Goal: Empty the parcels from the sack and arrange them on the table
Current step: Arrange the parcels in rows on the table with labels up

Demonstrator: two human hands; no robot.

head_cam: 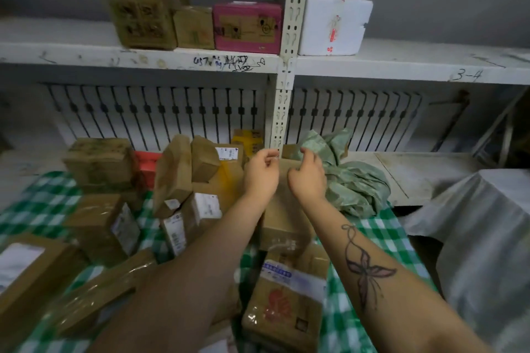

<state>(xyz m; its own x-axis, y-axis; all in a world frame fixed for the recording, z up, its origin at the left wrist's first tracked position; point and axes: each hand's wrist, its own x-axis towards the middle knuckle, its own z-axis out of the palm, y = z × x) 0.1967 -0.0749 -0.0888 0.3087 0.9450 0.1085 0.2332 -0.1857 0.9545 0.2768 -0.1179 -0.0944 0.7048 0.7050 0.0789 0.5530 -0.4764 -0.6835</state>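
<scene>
The green sack lies crumpled on the checkered table, at the back right. A tall brown parcel stands upright between my two wrists. My left hand hovers over its top left corner with the fingers curled and nothing visible in them. My right hand is just right of it, and its fingertips pinch the near edge of the sack. Several brown parcels are piled on the left of the table. A taped parcel with a red logo lies in front.
A white shelf post rises right behind my hands. The upper shelf holds a pink box, a white foam box and brown boxes. A grey cloth-covered object stands at the right.
</scene>
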